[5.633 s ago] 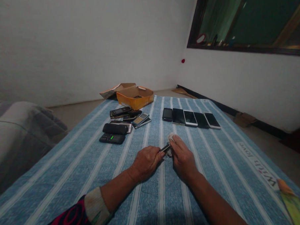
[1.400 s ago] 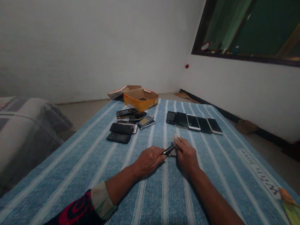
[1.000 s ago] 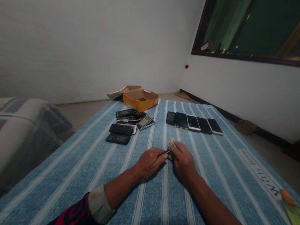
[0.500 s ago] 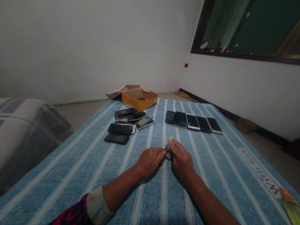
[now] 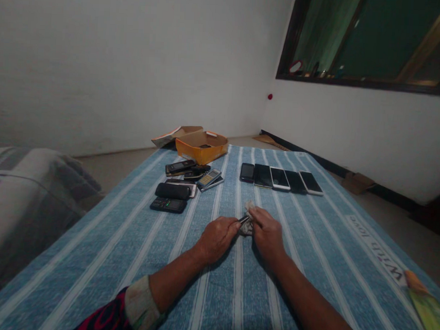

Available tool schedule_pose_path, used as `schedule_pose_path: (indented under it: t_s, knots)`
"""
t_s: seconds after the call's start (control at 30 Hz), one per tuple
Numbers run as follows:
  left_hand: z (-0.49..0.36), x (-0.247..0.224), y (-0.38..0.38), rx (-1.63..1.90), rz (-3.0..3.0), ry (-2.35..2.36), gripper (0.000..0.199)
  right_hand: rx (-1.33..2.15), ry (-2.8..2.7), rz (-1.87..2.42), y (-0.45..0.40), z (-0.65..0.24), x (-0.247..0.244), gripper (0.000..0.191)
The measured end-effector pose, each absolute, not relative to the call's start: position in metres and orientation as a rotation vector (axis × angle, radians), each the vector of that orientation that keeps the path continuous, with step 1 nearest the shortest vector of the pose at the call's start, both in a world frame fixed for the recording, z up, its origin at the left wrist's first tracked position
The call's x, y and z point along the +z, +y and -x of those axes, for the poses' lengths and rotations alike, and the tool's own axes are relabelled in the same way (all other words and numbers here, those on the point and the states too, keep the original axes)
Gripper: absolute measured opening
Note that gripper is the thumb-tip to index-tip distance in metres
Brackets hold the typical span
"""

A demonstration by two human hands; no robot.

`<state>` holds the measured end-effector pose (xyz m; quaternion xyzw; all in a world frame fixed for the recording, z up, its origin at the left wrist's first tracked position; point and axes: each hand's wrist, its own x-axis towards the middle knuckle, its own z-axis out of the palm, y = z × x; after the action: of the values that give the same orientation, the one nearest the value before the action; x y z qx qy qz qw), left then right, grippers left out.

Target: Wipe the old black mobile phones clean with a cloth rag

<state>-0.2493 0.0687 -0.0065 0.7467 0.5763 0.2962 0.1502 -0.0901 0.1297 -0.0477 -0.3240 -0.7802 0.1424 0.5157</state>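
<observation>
My left hand [image 5: 219,237] is closed on a thin dark phone [image 5: 243,219], seen nearly edge-on and mostly hidden by the fingers. A crumpled whitish cloth [image 5: 246,229] is gripped in my right hand [image 5: 266,232], bunched against the phone's far end. Both hands meet just above the striped blue cloth [image 5: 195,300] that covers the surface. Beyond them to the right, several phones lie side by side in a row, among them a white-framed phone [image 5: 279,179]. To the left is a loose pile of older phones, with a black keypad phone [image 5: 168,204] nearest.
An orange cardboard box [image 5: 200,152] stands at the far end, its lid [image 5: 175,134] tipped open beside it, with something dark inside. A grey-striped fabric-covered piece [image 5: 32,200] is at the left. Lettering [image 5: 376,249] and a colourful print [image 5: 427,308] mark the right edge.
The right hand has shifted slightly, and a bit more of the phone's dark edge shows between the hands. The view has moved slightly; the other phones lie as before.
</observation>
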Motion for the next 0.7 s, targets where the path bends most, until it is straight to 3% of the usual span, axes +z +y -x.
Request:
schedule_pose_path:
  t_s: [0.13, 0.23, 0.37, 0.7]
  knots:
    - [0.248, -0.007, 0.068, 0.849, -2.123, 1.671, 0.036, 0.055, -1.995, 0.638, 0.117, 0.096, -0.051, 0.044]
    - [0.248, -0.007, 0.068, 0.859, -2.115, 1.657, 0.037, 0.036, -2.007, 0.634, 0.117, 0.096, -0.052, 0.05]
    - [0.25, -0.007, 0.069, 0.868, -2.141, 1.64, 0.038, 0.263, -1.96, 0.699, 0.129, 0.091, -0.049, 0.053]
    - [0.251, -0.012, 0.069, 0.893, -2.187, 1.647, 0.036, 1.014, -1.496, 0.89, 0.139, 0.089, -0.047, 0.037]
